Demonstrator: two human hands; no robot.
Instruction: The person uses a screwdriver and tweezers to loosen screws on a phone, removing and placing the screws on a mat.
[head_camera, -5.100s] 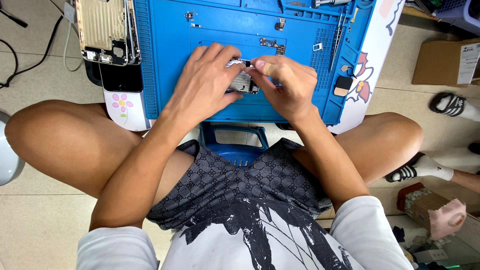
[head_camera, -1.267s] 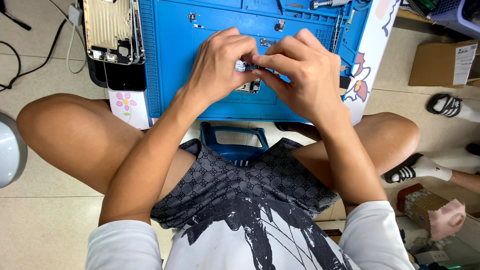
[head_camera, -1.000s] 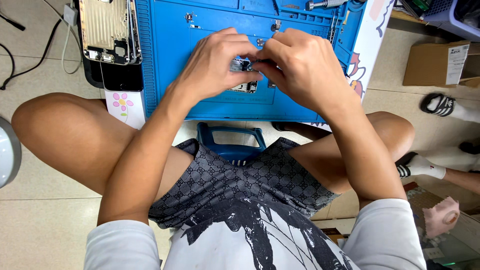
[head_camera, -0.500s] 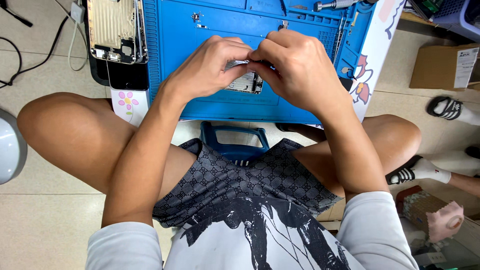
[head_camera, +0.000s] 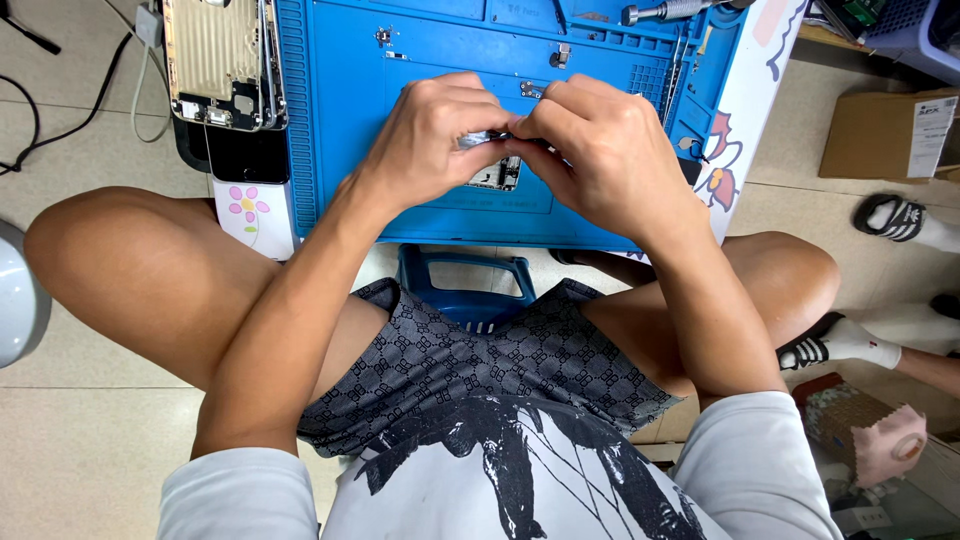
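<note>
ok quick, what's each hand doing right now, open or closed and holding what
Left hand: closed, pinching the small metal part above the blue mat.
Right hand: closed, fingertips pinching the same part from the other side.

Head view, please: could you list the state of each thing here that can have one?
left hand: closed, pinching the small metal part
right hand: closed, gripping the same part
small metal part: held between both hands, above the mat
blue work mat: flat, small screws and bits lying on it
phone housing: opened, insides facing up, beside the mat
cardboard box: on the floor, closed as far as visible
</note>
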